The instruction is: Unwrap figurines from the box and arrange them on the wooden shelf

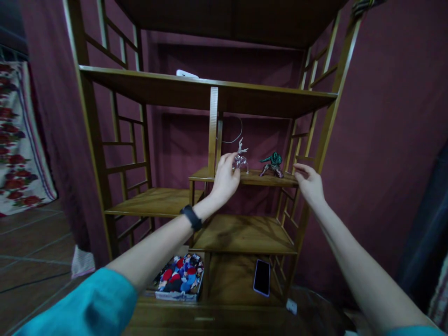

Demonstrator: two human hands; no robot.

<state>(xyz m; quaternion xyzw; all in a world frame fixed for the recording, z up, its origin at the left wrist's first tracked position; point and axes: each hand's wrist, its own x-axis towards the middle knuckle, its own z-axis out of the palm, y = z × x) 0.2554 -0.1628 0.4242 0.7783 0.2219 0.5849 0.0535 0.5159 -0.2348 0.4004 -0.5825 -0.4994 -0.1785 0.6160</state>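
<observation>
A clear, glass-like deer figurine [241, 161] with antlers stands at the upper right shelf [252, 178] of a wooden rack. My left hand [226, 176], a dark band on its wrist, closes its thumb and fingers around the figurine's left side. To the right of the deer, a green and brown figurine [272, 165] in a wide crouch rests on the same shelf. My right hand [309, 183] is by that shelf's right end, apart from the crouching figurine. Its fingers are stretched out and nothing shows in them.
A white object [187, 73] lies on the long shelf above. Lower down, a box [178, 296] holds many small colourful items, and a phone [262, 278] lies to its right. Wooden posts [213, 130] and side lattices frame the shelves. A white block [291, 306] sits near the floor.
</observation>
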